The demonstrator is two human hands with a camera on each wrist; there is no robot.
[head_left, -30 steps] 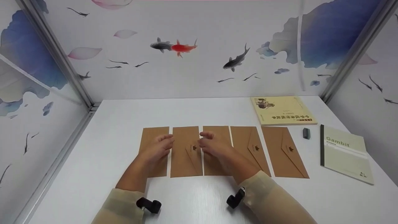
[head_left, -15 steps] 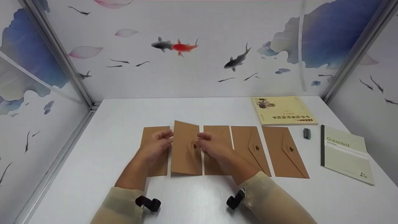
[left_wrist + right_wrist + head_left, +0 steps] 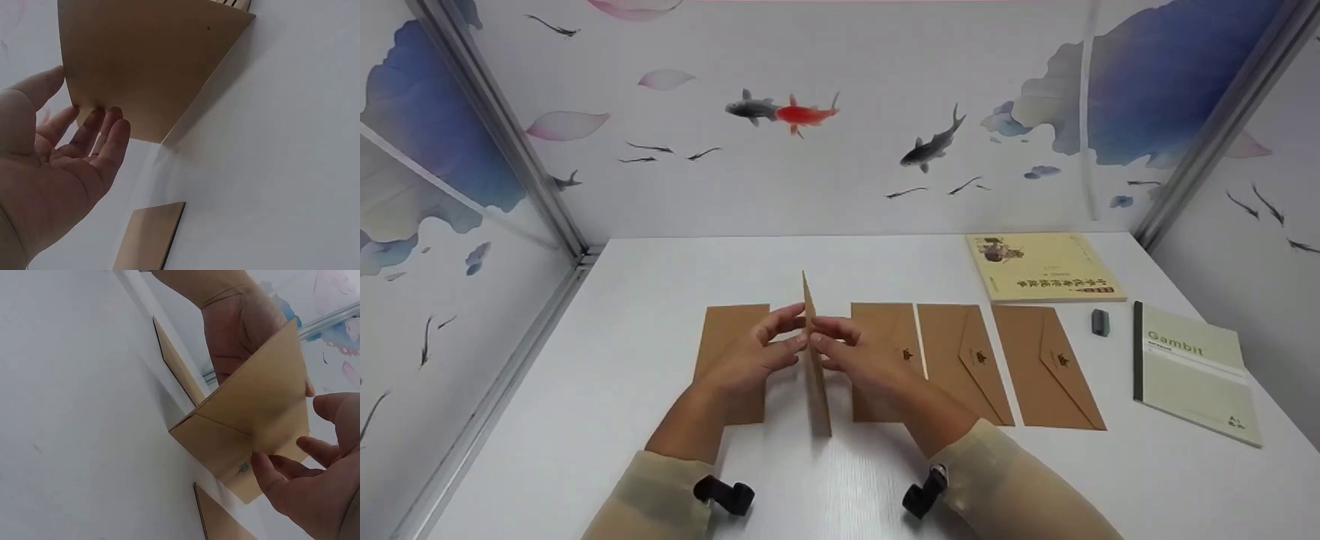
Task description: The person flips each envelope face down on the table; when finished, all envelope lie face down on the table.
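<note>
A brown kraft envelope point(image 3: 816, 382) stands nearly upright on a long edge between the two hands. My left hand point(image 3: 739, 364) holds its far upper part, the thumb at the edge and several fingertips against the plain face point(image 3: 129, 56). On the other side, my right hand point(image 3: 874, 364) touches the face with its fingertips, by the pointed flap and small dark crest point(image 3: 242, 468); its thumb is apart from the paper in the right wrist view. One flat envelope point(image 3: 724, 322) lies under the left hand. Another envelope point(image 3: 881, 319) lies partly hidden by the right hand.
Two more flat envelopes point(image 3: 956, 322) point(image 3: 1027, 330) continue the row rightward, flaps facing up. Beyond them are a yellow book point(image 3: 1042, 262), a small dark grey block point(image 3: 1100, 322) and a pale green notebook point(image 3: 1196, 375). Printed panels enclose the white table point(image 3: 547, 420).
The second envelope from the left has gone from lying flat, through a tilt with its left edge raised, to nearly upright. The left hand has moved rightward to it; the right hand slightly leftward.
</note>
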